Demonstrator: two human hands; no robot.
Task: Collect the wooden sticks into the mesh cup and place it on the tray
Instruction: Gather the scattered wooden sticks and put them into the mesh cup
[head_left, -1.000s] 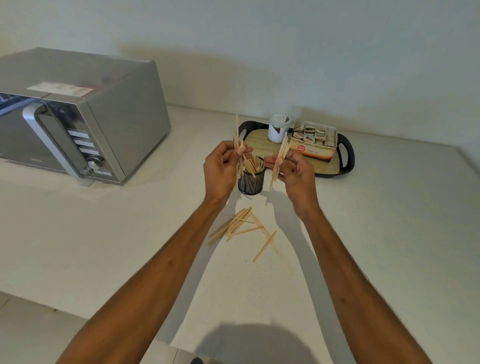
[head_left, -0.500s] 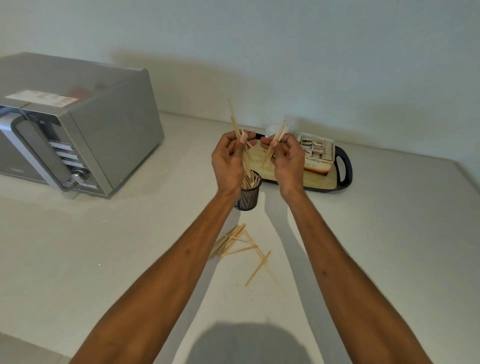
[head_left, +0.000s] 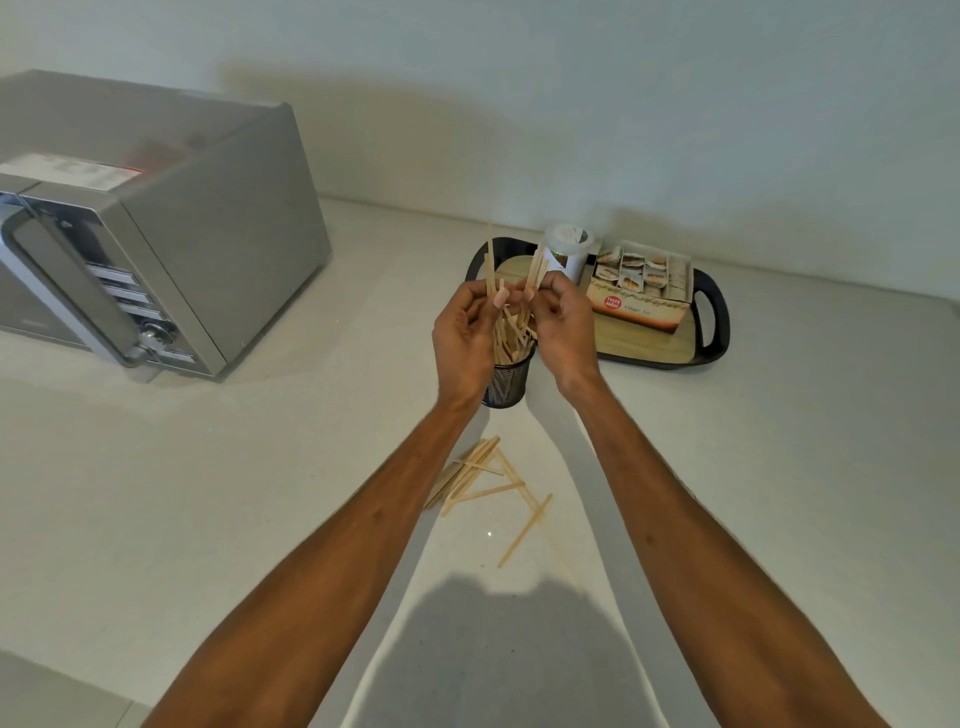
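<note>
While the left hand (head_left: 465, 332) and right hand (head_left: 561, 327) meet above the mesh cup (head_left: 506, 382), each pinches a few upright wooden sticks (head_left: 490, 270). Mesh cup: standing on the counter (head_left: 260, 493), part-filled with sticks. Also listed: loose sticks (head_left: 483, 473) in front of the cup, tray (head_left: 714, 332) just behind it.

Looks like a kitchen or tea corner; home or office, hard to tell. Shown by a steel microwave (head_left: 171, 234) on a pale table (head_left: 156, 493) against a plain wall (head_left: 519, 104), and by a black tray (head_left: 719, 322) carrying a box (head_left: 641, 296) of sachets and a lidded jar (head_left: 569, 249). Fits with wooden stirring sticks (head_left: 483, 473) and a mesh cup (head_left: 506, 382) close by.
</note>
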